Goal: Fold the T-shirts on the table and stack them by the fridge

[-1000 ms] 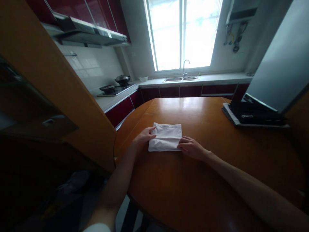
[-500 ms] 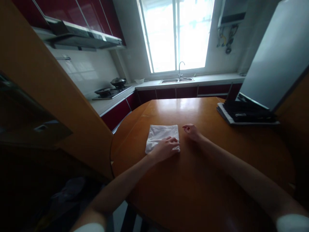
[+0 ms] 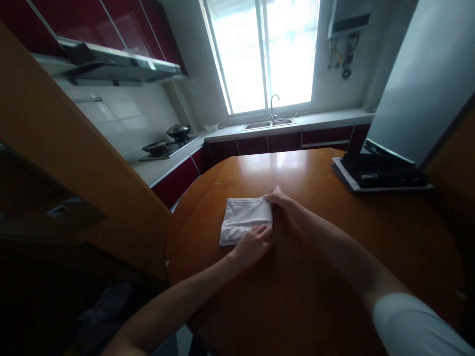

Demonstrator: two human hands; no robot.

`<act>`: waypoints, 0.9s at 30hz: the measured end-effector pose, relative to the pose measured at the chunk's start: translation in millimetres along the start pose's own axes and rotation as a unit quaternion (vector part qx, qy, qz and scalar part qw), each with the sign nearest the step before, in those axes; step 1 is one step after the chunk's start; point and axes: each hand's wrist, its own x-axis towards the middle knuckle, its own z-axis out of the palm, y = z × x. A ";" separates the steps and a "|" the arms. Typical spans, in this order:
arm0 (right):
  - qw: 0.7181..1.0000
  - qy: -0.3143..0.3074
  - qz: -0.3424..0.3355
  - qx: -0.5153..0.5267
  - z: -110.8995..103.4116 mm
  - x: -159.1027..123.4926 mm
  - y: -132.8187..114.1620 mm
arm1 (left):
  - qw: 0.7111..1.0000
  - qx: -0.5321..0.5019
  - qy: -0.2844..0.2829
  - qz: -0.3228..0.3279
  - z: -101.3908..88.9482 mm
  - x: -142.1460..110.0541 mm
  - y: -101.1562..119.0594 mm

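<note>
A white folded cloth (image 3: 245, 215), roughly square, lies flat on the wooden table (image 3: 315, 173). At its near right corner, my left hand (image 3: 256, 242) has its fingers curled closed on the edge. My right hand (image 3: 279, 196) pinches the far right corner between thumb and fingers. Both hands touch the cloth along its right side, one nearer and one farther from me. Whether the cloth is a garment I cannot tell.
A stack of dark folded clothes (image 3: 382, 170), with a white layer beneath, sits at the table's right. Behind stand a counter with a sink (image 3: 260, 125), a stove (image 3: 166, 149) with pans, and a tall fridge (image 3: 419, 74). A wooden partition (image 3: 92, 158) rises at the left.
My right hand has moved left, from beside the cloth onto its far right corner, and closed on it. My left hand has curled its fingers at the near corner. The view has shifted slightly.
</note>
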 end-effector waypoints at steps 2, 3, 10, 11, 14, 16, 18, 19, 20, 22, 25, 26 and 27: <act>1.000 -0.001 0.018 -0.010 -0.8 1.5 0.9 | 1.000 0.000 -0.001 0.017 -0.8 -4.5 1.3; 1.000 -0.001 0.026 -0.018 -1.0 2.1 1.5 | 1.000 0.000 0.001 0.022 -0.6 -6.6 1.9; 0.998 0.002 0.015 -0.058 -2.1 2.8 5.9 | 0.999 -0.026 0.008 0.015 6.1 -8.3 3.1; 0.998 0.002 0.005 -0.061 -4.1 2.7 6.9 | 0.999 -0.035 0.012 0.012 6.1 -7.9 3.1; 0.997 0.010 -0.029 -0.069 -13.6 2.7 12.2 | 0.998 -0.058 0.020 -0.003 4.7 -8.1 3.5; 0.996 0.005 -0.059 -0.074 -20.6 2.0 17.3 | 0.998 -0.063 0.020 -0.013 4.2 -8.7 4.0; 0.992 -0.017 -0.095 -0.079 -25.6 0.0 22.9 | 0.998 -0.065 0.016 -0.011 4.9 -8.6 4.1; 0.990 -0.030 -0.112 -0.081 -27.0 -1.4 25.7 | 0.998 -0.068 0.014 -0.008 5.6 -8.1 4.0; 0.988 -0.040 -0.126 -0.083 -27.7 -2.9 28.1 | 0.997 -0.071 0.013 -0.007 6.4 -7.6 3.9; 0.984 -0.047 -0.147 -0.090 -27.9 -5.1 31.8 | 0.997 -0.076 0.014 -0.009 7.8 -6.3 3.6; 0.982 -0.037 -0.154 -0.105 -27.9 -4.1 33.1 | 0.997 -0.081 0.016 -0.010 8.3 -5.5 3.4; 0.982 -0.029 -0.151 -0.110 -28.1 -2.7 32.4 | 0.996 -0.083 0.016 -0.009 8.1 -5.7 3.4; 0.983 -0.016 -0.145 -0.115 -28.4 -0.9 31.3 | 0.996 -0.084 0.015 -0.008 7.9 -5.9 3.5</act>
